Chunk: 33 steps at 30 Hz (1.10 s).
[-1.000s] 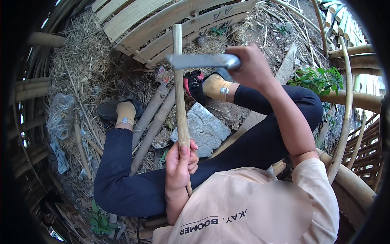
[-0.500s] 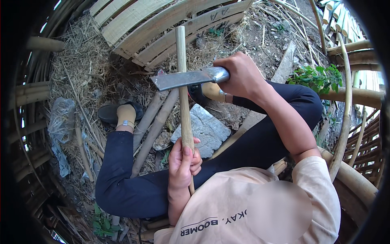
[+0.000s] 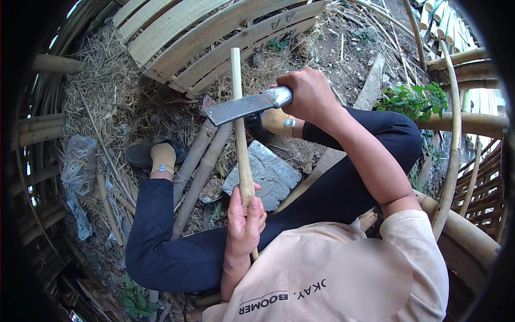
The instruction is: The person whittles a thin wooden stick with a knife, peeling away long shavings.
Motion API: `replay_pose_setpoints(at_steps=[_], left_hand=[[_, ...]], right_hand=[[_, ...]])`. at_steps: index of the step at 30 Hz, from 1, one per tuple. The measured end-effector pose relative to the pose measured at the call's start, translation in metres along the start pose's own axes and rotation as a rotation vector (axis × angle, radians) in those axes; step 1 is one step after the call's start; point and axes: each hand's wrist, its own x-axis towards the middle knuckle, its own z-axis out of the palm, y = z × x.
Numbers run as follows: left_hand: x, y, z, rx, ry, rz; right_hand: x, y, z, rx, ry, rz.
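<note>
Where right hand [image 3: 308,96] grips, blade [image 3: 244,107] handle hides.

The single head view looked steeply down from close above the seated person's lap (a wide fisheye, edges bent), probably facing slightly forward over the straw-strewn ground [image 3: 107,102].

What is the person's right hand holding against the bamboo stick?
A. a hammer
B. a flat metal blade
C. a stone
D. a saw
B: the right hand grips a flat metal blade laid across the bamboo stick, which the left hand holds upright.
</note>
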Motion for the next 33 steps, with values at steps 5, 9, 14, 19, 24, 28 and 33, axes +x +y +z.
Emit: replay_pose_setpoints(at_steps=[5, 9, 14, 19, 24, 28, 33], left_hand=[[0.007, 0.002, 0.001, -0.009, -0.011, -0.059], [0.01, -0.008, -0.005, 0.016, -0.033, 0.003], [0.012, -0.005, -0.017, 0.048, 0.087, 0.005], [0.02, 0.0, -0.018, 0.397, 0.275, 0.113], [0.043, 0.026, -0.019, 0.735, 0.418, 0.239], [0.058, 0.039, -0.014, 0.64, 0.357, 0.059], [0.055, -0.001, -0.016, 0.585, 0.437, 0.085]], right_hand=[[0.022, 0.04, 0.011, 0.151, 0.171, 0.276], [0.047, 0.076, -0.071, -0.142, 0.261, 0.321], [0.026, 0.046, -0.087, -0.03, 0.134, 0.276], [0.009, -0.022, -0.05, 0.151, -0.154, 0.26], [-0.003, -0.024, -0.019, 0.173, -0.354, -0.045], [-0.011, -0.026, -0.003, 0.243, -0.396, -0.129], [-0.021, -0.036, 0.003, 0.266, -0.472, -0.069]])
